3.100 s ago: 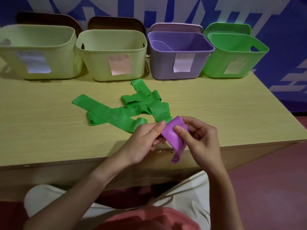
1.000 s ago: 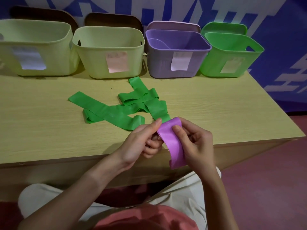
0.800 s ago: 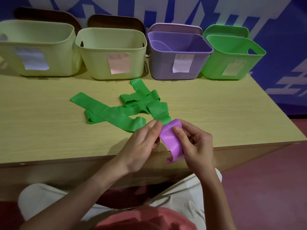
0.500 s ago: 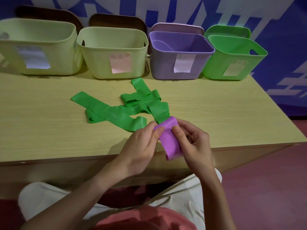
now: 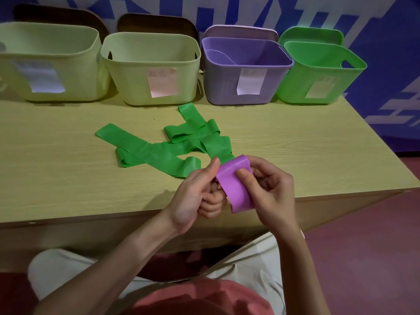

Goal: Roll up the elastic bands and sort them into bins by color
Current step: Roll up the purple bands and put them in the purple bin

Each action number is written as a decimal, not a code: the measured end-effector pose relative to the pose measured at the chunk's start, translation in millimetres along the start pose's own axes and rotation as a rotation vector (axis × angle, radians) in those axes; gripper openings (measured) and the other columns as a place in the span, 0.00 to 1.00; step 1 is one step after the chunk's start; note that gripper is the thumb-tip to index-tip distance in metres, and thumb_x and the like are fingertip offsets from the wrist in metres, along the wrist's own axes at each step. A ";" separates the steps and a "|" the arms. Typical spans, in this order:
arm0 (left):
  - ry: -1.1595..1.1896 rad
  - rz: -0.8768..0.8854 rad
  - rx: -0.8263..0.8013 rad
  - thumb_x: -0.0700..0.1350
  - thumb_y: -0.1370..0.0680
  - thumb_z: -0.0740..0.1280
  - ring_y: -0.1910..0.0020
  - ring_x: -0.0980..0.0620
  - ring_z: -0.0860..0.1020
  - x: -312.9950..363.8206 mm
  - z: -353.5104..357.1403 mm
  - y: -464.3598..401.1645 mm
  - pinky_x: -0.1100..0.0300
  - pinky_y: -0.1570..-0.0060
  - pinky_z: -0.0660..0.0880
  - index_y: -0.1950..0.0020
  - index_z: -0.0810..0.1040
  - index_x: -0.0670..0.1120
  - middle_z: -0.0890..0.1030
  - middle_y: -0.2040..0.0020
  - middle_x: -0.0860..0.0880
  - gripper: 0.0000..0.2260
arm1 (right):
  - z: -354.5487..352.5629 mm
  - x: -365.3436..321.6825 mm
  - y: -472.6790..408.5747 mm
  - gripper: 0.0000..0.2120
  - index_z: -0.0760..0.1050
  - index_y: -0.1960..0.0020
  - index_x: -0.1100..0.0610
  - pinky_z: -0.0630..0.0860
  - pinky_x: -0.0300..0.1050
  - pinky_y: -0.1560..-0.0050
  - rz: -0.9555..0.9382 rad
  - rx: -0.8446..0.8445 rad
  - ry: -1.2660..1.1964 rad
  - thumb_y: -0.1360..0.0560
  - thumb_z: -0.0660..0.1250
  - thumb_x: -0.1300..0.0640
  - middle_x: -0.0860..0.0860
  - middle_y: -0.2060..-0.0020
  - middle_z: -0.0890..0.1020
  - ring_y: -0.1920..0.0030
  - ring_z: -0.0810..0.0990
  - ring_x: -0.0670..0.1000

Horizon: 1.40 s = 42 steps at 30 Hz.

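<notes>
Bare tabletop [image 5: 295, 142] right of green bands [image 5: 163, 151]; bands sprawl mid-table. Four open-topped bins [image 5: 150, 87] wall the far edge, touching or nearly.

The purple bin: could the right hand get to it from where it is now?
Probably yes. The purple bin stands open-topped, with bare table between it and the right hand. But that hand is gripping the purple band, shared with the left hand.
</notes>
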<state>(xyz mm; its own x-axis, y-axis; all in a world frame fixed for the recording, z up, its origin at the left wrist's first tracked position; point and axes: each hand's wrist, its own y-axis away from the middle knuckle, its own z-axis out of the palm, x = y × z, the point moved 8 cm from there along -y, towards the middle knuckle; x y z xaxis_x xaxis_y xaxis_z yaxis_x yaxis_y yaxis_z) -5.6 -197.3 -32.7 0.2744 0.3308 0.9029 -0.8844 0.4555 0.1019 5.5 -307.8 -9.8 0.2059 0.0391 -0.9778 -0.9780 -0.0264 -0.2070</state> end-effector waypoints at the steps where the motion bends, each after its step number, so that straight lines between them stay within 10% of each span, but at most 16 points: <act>1: -0.052 -0.013 0.025 0.58 0.20 0.54 0.79 0.57 0.53 -0.8 -2.8 -1.2 0.65 0.76 0.50 0.68 0.59 0.41 0.55 0.76 0.51 0.25 | -1.0 1.8 0.1 0.08 0.81 0.50 0.53 0.75 0.36 0.60 0.011 0.011 -0.006 0.30 0.72 0.56 0.50 0.61 0.85 0.60 0.81 0.45; 11: -0.945 0.310 0.191 0.55 0.19 0.53 0.69 0.54 0.71 20.7 -15.4 1.2 0.51 0.66 0.68 0.52 0.71 0.46 0.74 0.67 0.50 0.14 | -4.7 15.3 -1.9 0.10 0.81 0.49 0.55 0.77 0.38 0.61 0.069 0.056 0.022 0.30 0.71 0.56 0.54 0.60 0.86 0.60 0.82 0.48; 19: -0.677 0.326 0.323 0.53 0.18 0.53 0.76 0.58 0.64 25.4 -23.4 -4.2 0.64 0.74 0.61 0.58 0.68 0.41 0.67 0.73 0.56 0.17 | -1.0 4.2 -4.0 0.14 0.79 0.45 0.50 0.77 0.35 0.57 0.010 -0.012 0.055 0.30 0.71 0.58 0.45 0.54 0.86 0.55 0.83 0.43; 29: 0.127 0.000 0.018 0.53 0.22 0.57 0.79 0.59 0.53 7.7 -5.2 -6.0 0.70 0.78 0.55 0.67 0.60 0.46 0.55 0.74 0.52 0.17 | -3.2 -8.9 -4.2 0.14 0.78 0.42 0.48 0.74 0.33 0.49 -0.080 -0.035 0.096 0.26 0.68 0.60 0.38 0.48 0.83 0.46 0.81 0.40; 42: -0.749 0.274 0.172 0.60 0.20 0.55 0.71 0.56 0.67 22.1 -18.9 -4.7 0.62 0.70 0.64 0.55 0.72 0.42 0.69 0.70 0.54 0.21 | -4.0 -0.2 -1.5 0.11 0.79 0.46 0.46 0.75 0.32 0.53 -0.010 0.006 0.119 0.29 0.68 0.54 0.36 0.54 0.84 0.50 0.82 0.38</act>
<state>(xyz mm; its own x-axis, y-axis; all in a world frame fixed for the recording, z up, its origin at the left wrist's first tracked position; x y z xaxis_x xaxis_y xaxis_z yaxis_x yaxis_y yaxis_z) 11.7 -176.5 -21.1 -0.2319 -0.2561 0.9384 -0.9457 0.2853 -0.1558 7.0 -311.8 -9.4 0.2182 -0.0791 -0.9727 -0.9759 -0.0202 -0.2172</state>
